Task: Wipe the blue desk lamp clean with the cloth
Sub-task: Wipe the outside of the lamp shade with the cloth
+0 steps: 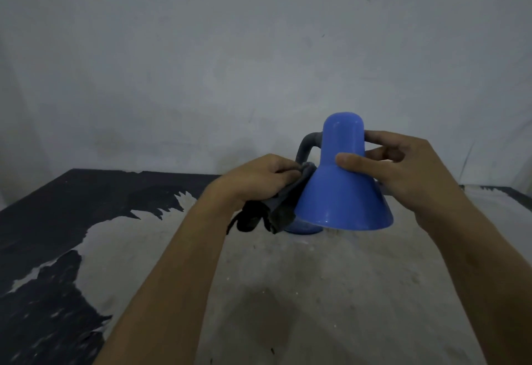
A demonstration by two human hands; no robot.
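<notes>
Head view, lamp: the blue desk lamp [344, 189] stands toward the far edge of the table [316, 292], right of the middle; its shade opens downward and toward the camera, with the grey neck [306, 146] curving behind it and the base [302, 228] partly hidden below.
Head view, right hand: the right hand [403, 169] grips the narrow upper part of the shade, thumb across the front and fingers round the back, steadying it.
Head view, left hand: the left hand [259, 180] is closed on the dark cloth [276, 206], pressing it to the shade's left side; the loose end hangs down toward the table.
Step in hand: likely wiping the shade's outer wall.
Doing it well: keep the right grip firm so the neck does not swing; sweep the cloth from crown to rim, then shift round the shade; bunch the hanging end so it does not drag on the flaking tabletop.
</notes>
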